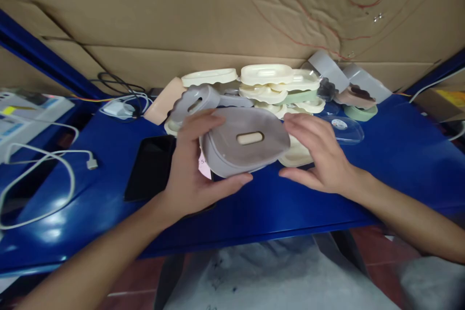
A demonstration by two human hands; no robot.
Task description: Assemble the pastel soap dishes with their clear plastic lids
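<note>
A mauve-grey plastic box (221,167) with a rounded lid (232,123) is held above the blue table, tilted toward me. In the lid's middle slot sits a cream oval insert (250,138). My left hand (192,164) grips the box from its left side, fingers over the far edge and thumb below the near side. By the right end of the box is my right hand (319,155), its thumb and fingers spread. Its fingertips are at the lid's right edge; whether they touch it, I cannot tell.
Behind the box lie several cream scalloped plastic parts (267,74), a grey slotted part (194,101) and a clear lid (345,128). A black phone (150,167) rests on the blue table (109,213). White cables (72,179) lie left; cardboard (163,14) lines the back.
</note>
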